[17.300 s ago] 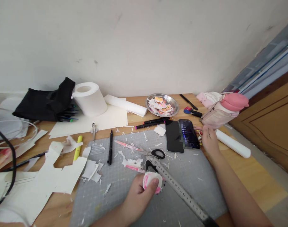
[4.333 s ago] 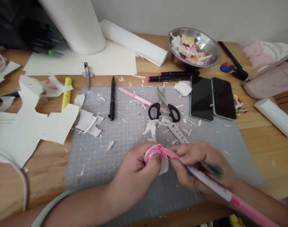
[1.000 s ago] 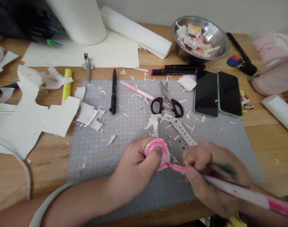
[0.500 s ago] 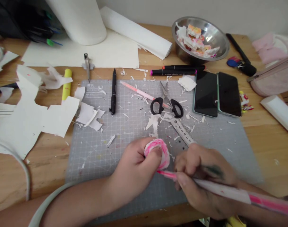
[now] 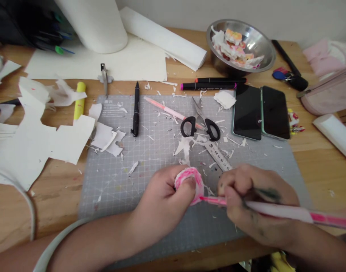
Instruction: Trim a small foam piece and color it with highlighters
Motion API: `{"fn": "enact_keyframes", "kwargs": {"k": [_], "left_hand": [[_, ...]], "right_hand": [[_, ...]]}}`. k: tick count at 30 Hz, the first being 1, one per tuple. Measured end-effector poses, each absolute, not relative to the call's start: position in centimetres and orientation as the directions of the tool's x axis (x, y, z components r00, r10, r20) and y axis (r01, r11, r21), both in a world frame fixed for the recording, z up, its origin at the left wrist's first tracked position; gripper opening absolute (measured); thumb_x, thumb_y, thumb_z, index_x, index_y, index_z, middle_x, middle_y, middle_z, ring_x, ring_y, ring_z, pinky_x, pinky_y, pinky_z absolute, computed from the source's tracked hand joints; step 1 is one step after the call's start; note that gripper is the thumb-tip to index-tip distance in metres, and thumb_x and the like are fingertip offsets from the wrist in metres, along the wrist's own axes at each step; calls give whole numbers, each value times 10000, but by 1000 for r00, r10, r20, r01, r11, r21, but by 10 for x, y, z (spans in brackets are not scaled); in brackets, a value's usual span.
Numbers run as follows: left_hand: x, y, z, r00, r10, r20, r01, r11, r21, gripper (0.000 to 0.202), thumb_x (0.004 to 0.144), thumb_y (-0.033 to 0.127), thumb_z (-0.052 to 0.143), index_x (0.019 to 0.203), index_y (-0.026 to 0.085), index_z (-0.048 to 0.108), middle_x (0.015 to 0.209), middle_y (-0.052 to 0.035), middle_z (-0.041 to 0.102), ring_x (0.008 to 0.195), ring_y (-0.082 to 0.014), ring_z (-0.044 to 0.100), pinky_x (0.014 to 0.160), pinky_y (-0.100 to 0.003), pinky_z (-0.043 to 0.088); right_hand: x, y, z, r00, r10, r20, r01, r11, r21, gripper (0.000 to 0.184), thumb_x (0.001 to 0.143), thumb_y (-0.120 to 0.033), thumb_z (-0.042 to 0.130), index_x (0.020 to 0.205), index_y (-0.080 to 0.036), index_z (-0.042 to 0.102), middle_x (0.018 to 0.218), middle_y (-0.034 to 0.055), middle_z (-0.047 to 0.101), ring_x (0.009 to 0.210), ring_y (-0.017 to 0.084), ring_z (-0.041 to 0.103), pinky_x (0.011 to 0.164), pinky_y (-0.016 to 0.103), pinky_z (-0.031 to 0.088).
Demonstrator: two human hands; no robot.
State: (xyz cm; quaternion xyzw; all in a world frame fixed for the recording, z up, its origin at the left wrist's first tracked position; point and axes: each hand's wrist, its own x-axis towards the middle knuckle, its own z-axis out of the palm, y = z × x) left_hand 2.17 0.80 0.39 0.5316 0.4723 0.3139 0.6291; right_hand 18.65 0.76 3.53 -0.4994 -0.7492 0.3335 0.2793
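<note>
My left hand (image 5: 169,200) pinches a small round piece of white paper (image 5: 199,185) with pink colouring around its edge, the thumb lying across its face. In my right hand (image 5: 255,204) is a pink marker pen (image 5: 277,210) with a white barrel, held in a writing grip. Its pink tip touches, or nearly touches, the lower right edge of the paper piece. Dark smudges mark the right hand. Both hands are above a grey cutting mat (image 5: 110,196). Just beyond them lie black-handled scissors (image 5: 201,122) and a steel ruler (image 5: 218,155), partly hidden by the right hand.
Paper scraps (image 5: 107,138) litter the mat, with a black pen (image 5: 136,109) and an orange-pink pen (image 5: 164,107). Two phones (image 5: 246,113) lie at right. Behind stands a metal bowl (image 5: 265,53) of coloured scraps. Cut paper sheets (image 5: 22,155) and a yellow stick (image 5: 80,100) are at left.
My right hand has moved right and slightly up with the marker pen, its tip going from below my left thumb to the paper's lower right edge. My left hand is nearly still.
</note>
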Motion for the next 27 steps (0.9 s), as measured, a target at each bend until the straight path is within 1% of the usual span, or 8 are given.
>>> {"fn": "enact_keyframes", "kwargs": {"k": [3, 7, 11, 16, 18, 21, 23, 27], "left_hand": [[21, 8, 3, 353, 901, -251, 89, 235, 968, 250, 785, 178, 380, 536, 181, 403, 513, 63, 389, 478, -67, 345, 448, -159, 310], [21, 8, 3, 360, 896, -260, 82, 247, 965, 240, 780, 181, 385, 542, 183, 416, 516, 61, 409, 484, -72, 362, 452, -163, 320], [21, 9, 4, 359, 896, -260, 96, 242, 966, 239, 769, 172, 384, 531, 184, 396, 507, 64, 387, 478, -71, 348, 450, -161, 313], [22, 9, 4, 353, 897, -266, 100, 247, 964, 234, 766, 191, 385, 533, 189, 403, 510, 60, 405, 474, -76, 359, 445, -165, 327], [22, 9, 4, 349, 900, -262, 108, 240, 965, 241, 766, 194, 379, 525, 190, 390, 504, 58, 390, 468, -77, 350, 441, -168, 326], [22, 9, 4, 349, 903, -250, 107, 227, 968, 242, 766, 186, 375, 524, 190, 381, 501, 60, 379, 466, -75, 339, 442, -165, 323], [22, 9, 4, 359, 900, -248, 102, 226, 969, 241, 768, 183, 374, 528, 189, 382, 502, 61, 380, 467, -73, 334, 439, -162, 317], [22, 9, 4, 362, 892, -271, 131, 239, 962, 248, 771, 204, 373, 523, 190, 372, 502, 56, 366, 467, -76, 333, 432, -168, 311]], "right_hand": [[185, 10, 37, -310, 940, 142, 539, 296, -789, 284, 738, -148, 473, 568, -211, 255, 456, -51, 479, 385, 52, 427, 383, 190, 318], [184, 8, 36, -392, 919, 45, 529, 265, -806, 278, 716, -153, 481, 564, -212, 256, 466, -51, 491, 381, 49, 422, 368, 182, 312], [186, 8, 35, -280, 956, 91, 552, 238, -800, 263, 715, -152, 467, 571, -217, 257, 456, -53, 455, 393, 64, 429, 380, 192, 329], [186, 8, 35, -402, 915, 32, 531, 262, -806, 262, 703, -151, 490, 570, -213, 274, 468, -58, 490, 386, 50, 412, 383, 183, 325], [186, 8, 36, -368, 928, 64, 542, 270, -796, 271, 695, -126, 482, 566, -213, 260, 470, -56, 487, 390, 51, 415, 379, 185, 313], [186, 9, 36, -320, 933, 164, 482, 309, -820, 284, 704, -103, 464, 571, -216, 240, 444, -56, 457, 390, 63, 426, 391, 202, 312], [186, 9, 36, -343, 926, 161, 453, 313, -835, 283, 704, -106, 470, 571, -215, 246, 437, -55, 458, 386, 67, 429, 393, 208, 313], [188, 10, 35, -343, 933, 109, 521, 286, -805, 272, 692, -112, 483, 563, -215, 266, 464, -42, 487, 409, 75, 456, 394, 212, 330]]}}
